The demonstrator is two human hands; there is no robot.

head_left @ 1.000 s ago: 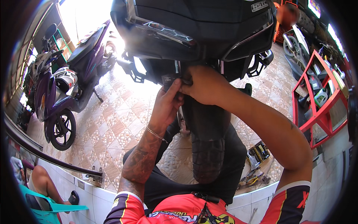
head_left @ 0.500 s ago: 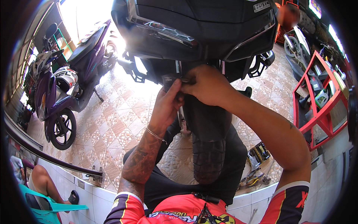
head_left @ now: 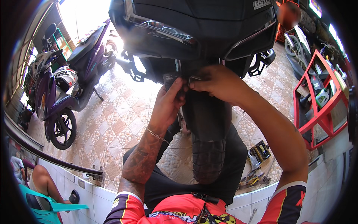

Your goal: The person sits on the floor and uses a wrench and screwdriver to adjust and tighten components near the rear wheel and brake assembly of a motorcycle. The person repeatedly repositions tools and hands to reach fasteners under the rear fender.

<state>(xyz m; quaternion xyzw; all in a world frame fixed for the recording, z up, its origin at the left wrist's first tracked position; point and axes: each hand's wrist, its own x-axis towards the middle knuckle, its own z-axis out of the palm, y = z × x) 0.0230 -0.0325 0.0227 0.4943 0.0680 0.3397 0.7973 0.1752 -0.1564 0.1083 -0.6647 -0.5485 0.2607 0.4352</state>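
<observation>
Under the black front body of a motorbike, above its fender and front tire, both my hands work close together. My left hand grips a small black piece with a printed label, thumb resting on its face. Just to its right, my right hand has its fingers curled in a pinch on a small thin piece with a shiny edge, which I cannot make out clearly. The fingertips are partly hidden in shadow.
A purple scooter with a helmet stands left. A red metal rack holds bottles at right. Tools and an open tool case lie on tiles. A seated person's leg shows on a turquoise chair.
My right hand has shifted slightly to the right, away from my left fingers, with a small shiny edge now showing at its fingertips. My left hand has barely moved.
</observation>
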